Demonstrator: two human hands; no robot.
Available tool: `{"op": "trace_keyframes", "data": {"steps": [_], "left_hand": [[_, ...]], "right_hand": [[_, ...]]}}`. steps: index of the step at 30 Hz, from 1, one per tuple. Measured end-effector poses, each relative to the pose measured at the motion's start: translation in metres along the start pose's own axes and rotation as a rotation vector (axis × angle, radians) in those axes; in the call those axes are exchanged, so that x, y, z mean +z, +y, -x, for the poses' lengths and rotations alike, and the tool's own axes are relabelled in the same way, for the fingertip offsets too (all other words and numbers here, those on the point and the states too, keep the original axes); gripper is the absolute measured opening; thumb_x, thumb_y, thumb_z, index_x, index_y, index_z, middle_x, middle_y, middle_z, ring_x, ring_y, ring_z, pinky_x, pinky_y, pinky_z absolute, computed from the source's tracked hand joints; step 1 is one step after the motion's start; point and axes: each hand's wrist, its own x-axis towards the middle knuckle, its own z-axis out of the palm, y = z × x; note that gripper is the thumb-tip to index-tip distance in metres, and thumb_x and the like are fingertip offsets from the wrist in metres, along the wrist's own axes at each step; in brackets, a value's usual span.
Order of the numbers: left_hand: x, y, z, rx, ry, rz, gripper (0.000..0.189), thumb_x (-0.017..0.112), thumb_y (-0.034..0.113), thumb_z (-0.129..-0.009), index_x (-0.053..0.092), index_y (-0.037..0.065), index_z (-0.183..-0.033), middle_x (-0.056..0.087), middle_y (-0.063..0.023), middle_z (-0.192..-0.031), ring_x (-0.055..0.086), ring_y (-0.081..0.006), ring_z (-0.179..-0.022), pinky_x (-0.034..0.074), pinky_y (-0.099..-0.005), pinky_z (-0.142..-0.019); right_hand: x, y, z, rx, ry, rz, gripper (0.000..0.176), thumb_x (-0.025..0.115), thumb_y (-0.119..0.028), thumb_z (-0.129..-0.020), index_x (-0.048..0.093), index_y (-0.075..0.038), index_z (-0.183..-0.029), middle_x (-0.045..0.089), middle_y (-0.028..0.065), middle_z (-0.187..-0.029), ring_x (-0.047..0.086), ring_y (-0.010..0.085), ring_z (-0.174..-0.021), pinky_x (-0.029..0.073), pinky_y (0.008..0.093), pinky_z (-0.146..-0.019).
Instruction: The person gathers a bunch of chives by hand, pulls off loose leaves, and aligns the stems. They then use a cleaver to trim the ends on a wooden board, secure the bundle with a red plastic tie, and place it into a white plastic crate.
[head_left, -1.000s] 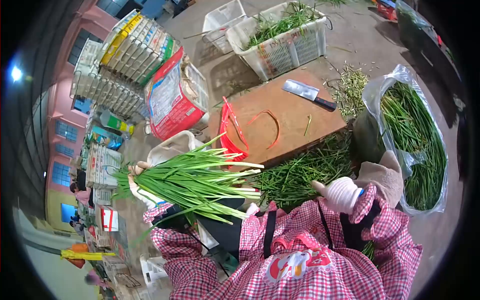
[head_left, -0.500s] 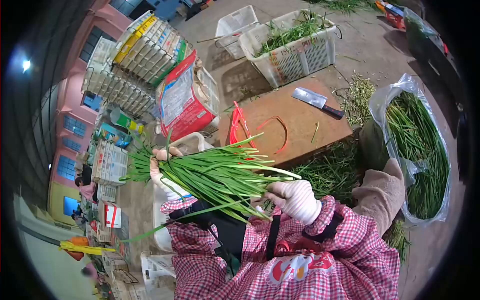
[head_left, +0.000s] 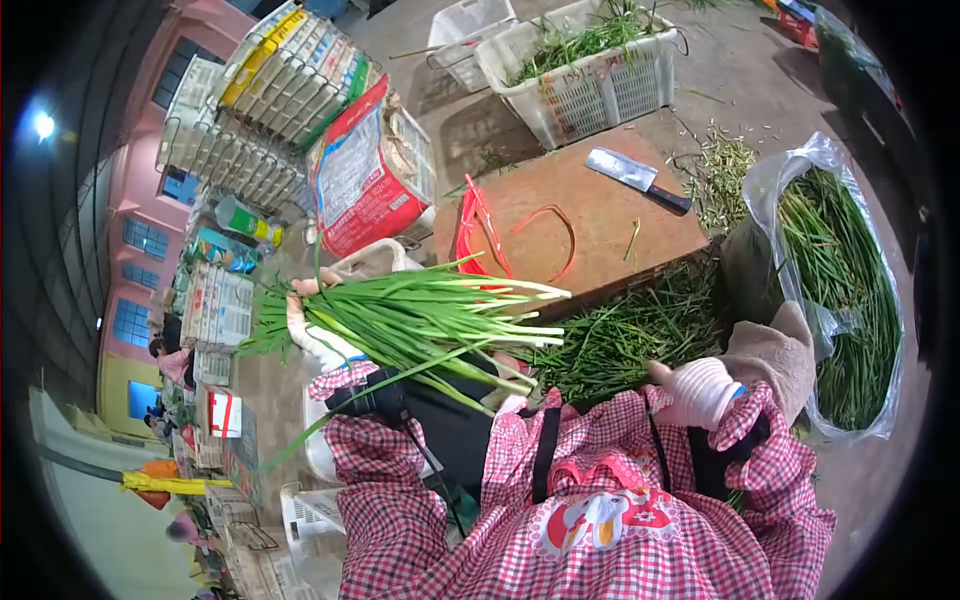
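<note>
The left hand (head_left: 303,309) is grasping one bunch of green stalks (head_left: 410,312) by one board's (head_left: 603,212) near-left edge; the right hand (head_left: 702,392), grip unclear, is hovering apart. Bare wood is separating one cleaver (head_left: 622,170) from red strips (head_left: 466,236).

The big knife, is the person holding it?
No, the knife lies on the brown board, and neither the left hand nor the right hand touches it.

1 red-and-white sack (head_left: 352,195) stands near stacked crates (head_left: 290,90), and 1 bright lamp (head_left: 43,125) glows at far left.
</note>
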Motion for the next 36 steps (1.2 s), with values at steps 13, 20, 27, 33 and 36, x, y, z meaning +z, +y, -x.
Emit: {"op": "trace_keyframes", "data": {"steps": [13, 20, 27, 33, 36], "left_hand": [[0.021, -0.026, 0.015, 0.094, -0.169, -0.082, 0.019, 0.056, 0.026, -0.091, 0.062, 0.008, -0.089, 0.065, -0.0043, -0.08, 0.062, -0.0179, -0.076, 0.053, -0.0434, -0.085], [0.062, -0.051, 0.064, -0.028, -0.19, -0.011, 0.03, 0.043, 0.032, -0.092, 0.056, 0.008, -0.08, 0.059, -0.0129, -0.081, 0.054, -0.0288, -0.071, 0.05, -0.0461, -0.068], [0.016, -0.04, 0.033, -0.02, -0.111, 0.057, 0.029, 0.047, 0.029, -0.094, 0.059, 0.005, -0.083, 0.063, -0.0049, -0.085, 0.06, -0.0224, -0.083, 0.051, -0.0392, -0.088], [-0.04, -0.023, -0.01, 0.055, -0.209, -0.115, 0.032, 0.051, 0.034, -0.093, 0.064, 0.006, -0.083, 0.065, -0.0082, -0.094, 0.059, -0.0265, -0.099, 0.045, -0.05, -0.093], [-0.033, -0.017, -0.003, 0.032, -0.213, -0.246, 0.031, 0.055, 0.033, -0.091, 0.065, 0.006, -0.08, 0.066, -0.0089, -0.095, 0.062, -0.0253, -0.095, 0.049, -0.0484, -0.089]], "right_hand": [[0.019, -0.147, -0.07, -0.492, 0.836, -0.514, 0.039, 0.064, -0.045, -0.082, 0.062, -0.012, -0.103, 0.064, 0.0124, -0.073, 0.064, 0.0344, -0.066, 0.051, 0.0436, -0.061], [0.022, -0.144, -0.08, -0.392, 0.861, -0.723, 0.014, 0.066, -0.028, -0.083, 0.066, -0.013, -0.084, 0.064, 0.0107, -0.07, 0.065, 0.0292, -0.065, 0.052, 0.0375, -0.058], [0.03, -0.111, -0.062, -0.628, 0.57, -1.14, 0.012, 0.059, -0.011, -0.09, 0.067, -0.002, -0.093, 0.064, 0.0071, -0.075, 0.058, 0.0128, -0.069, 0.048, 0.0274, -0.066], [0.066, -0.028, -0.047, -0.598, 0.341, -0.371, 0.023, 0.062, -0.028, -0.085, 0.066, -0.013, -0.103, 0.065, 0.0139, -0.075, 0.064, 0.0334, -0.067, 0.051, 0.0406, -0.059], [0.074, 0.005, -0.033, -0.285, 0.082, 0.13, 0.032, 0.066, -0.035, -0.078, 0.065, -0.012, -0.102, 0.065, 0.0142, -0.074, 0.065, 0.0352, -0.072, 0.052, 0.0434, -0.063]]}}
